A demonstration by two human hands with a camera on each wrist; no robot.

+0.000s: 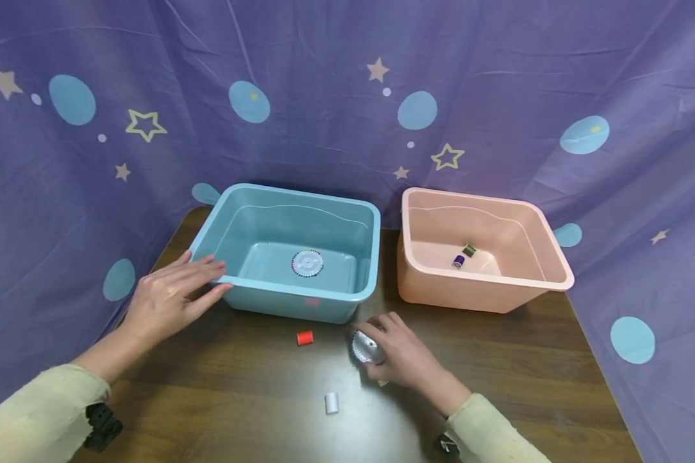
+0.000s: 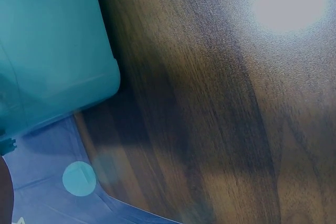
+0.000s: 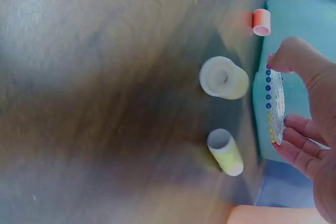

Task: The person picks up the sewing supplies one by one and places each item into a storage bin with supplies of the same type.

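My right hand [image 1: 402, 352] pinches a round pin wheel [image 1: 366, 348] by its edge, thumb on one side and fingertips on the other. In the right wrist view this pin wheel [image 3: 277, 103] is edge-on, its rim lined with blue, yellow and red pin heads. It is in front of the blue bin's near right corner. My left hand [image 1: 168, 296] rests with extended fingers at the front left corner of the blue bin [image 1: 284, 290]. A second pin wheel [image 1: 307, 263] lies flat inside that bin. The left wrist view shows mostly bin wall and wood.
A red thread spool [image 1: 304, 338] and a pale grey one [image 1: 332, 403] are on the wooden table [image 1: 237, 399]. Near my right hand are a cream spool [image 3: 224, 78] and a yellow spool [image 3: 228, 156]. The pink bin [image 1: 457, 292] holds a purple spool [image 1: 458, 261] and a green one [image 1: 469, 250].
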